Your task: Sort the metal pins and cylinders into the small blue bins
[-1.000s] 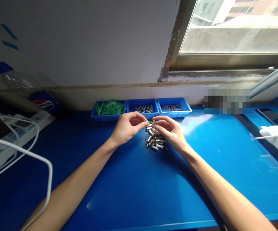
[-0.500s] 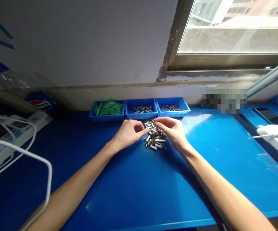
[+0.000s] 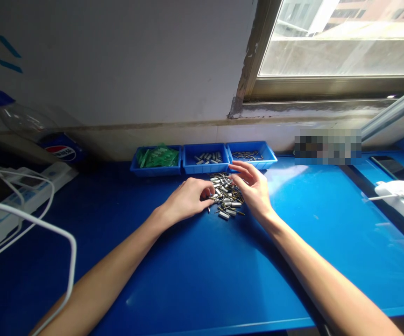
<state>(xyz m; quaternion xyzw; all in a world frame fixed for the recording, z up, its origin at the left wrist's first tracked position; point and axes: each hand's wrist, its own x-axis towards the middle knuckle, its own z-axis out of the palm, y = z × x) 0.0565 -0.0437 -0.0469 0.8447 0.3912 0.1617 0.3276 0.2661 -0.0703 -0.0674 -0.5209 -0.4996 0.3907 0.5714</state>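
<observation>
A loose pile of small metal parts [image 3: 228, 204], silver hexagonal spacers mixed with thin dark and brass-coloured pins, lies on the blue tabletop between my hands. At its left edge, my left hand [image 3: 190, 198] has thumb and fingers curled together against the parts. What sits between those fingertips is too small to make out. My right hand [image 3: 253, 189] hovers over the pile's right side, fingers apart, holding nothing that I can see. Behind the pile, the middle blue bin [image 3: 205, 169] contains silver spacers, and the right blue bin [image 3: 256, 164] contains thin pins.
Green plastic packets [image 3: 159, 156] fill the left blue bin [image 3: 154, 172]. White cables [image 3: 69, 242] loop across the left foreground near a power strip [image 3: 53, 183]. A soda bottle [image 3: 61, 149] leans at the back left. Another white power strip [image 3: 403, 198] and a dark phone-like slab [image 3: 391, 167] lie right.
My right hand has opened its pinch and lifted slightly toward the bins. My left hand has shifted down and right, onto the left edge of the pile.
</observation>
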